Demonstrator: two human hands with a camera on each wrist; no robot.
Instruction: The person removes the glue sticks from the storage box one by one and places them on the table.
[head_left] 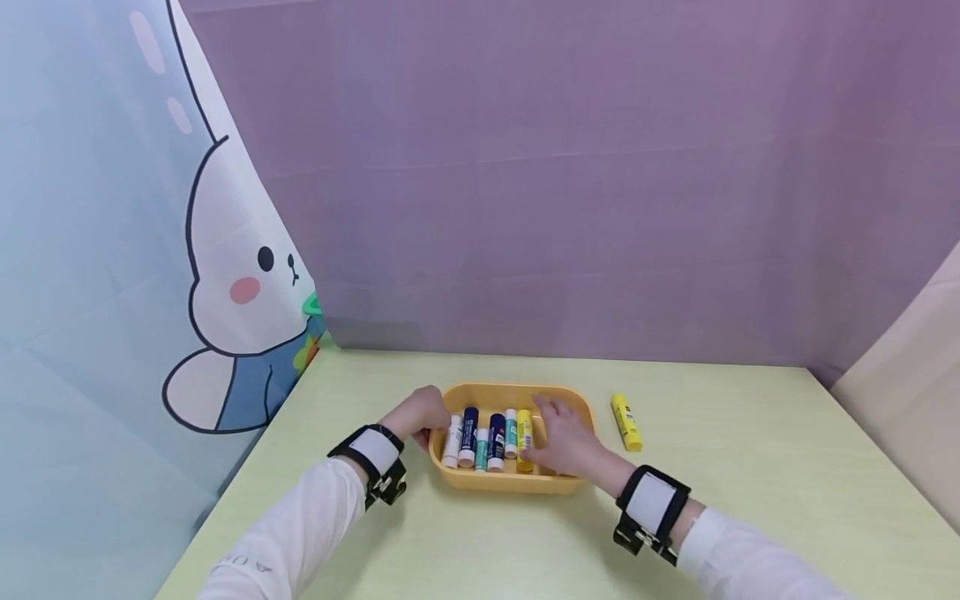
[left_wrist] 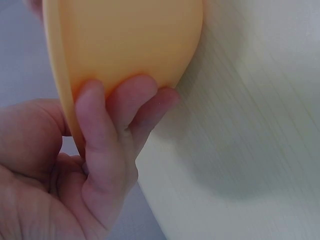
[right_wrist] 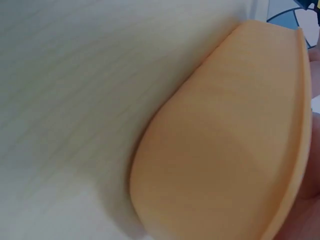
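Note:
A yellow-orange plastic tray [head_left: 517,483] stands on the table with a row of several glue sticks lying in it: a white one [head_left: 453,440], two dark blue ones, two teal ones and a yellow glue stick [head_left: 524,442] at the row's right end. My left hand [head_left: 426,413] grips the tray's left end, thumb over the rim and fingers against the outer wall [left_wrist: 135,40]. Over the tray's right part, my right hand [head_left: 566,440] has its fingers spread, with the thumb right at the yellow stick. In the right wrist view the tray's outer wall [right_wrist: 215,135] hides most of that hand.
Another yellow glue stick [head_left: 627,423] lies on the pale green table [head_left: 735,467], right of the tray. A purple curtain [head_left: 555,183] hangs behind the table. On the left is a light blue cloth [head_left: 90,275] with a cartoon animal printed on it.

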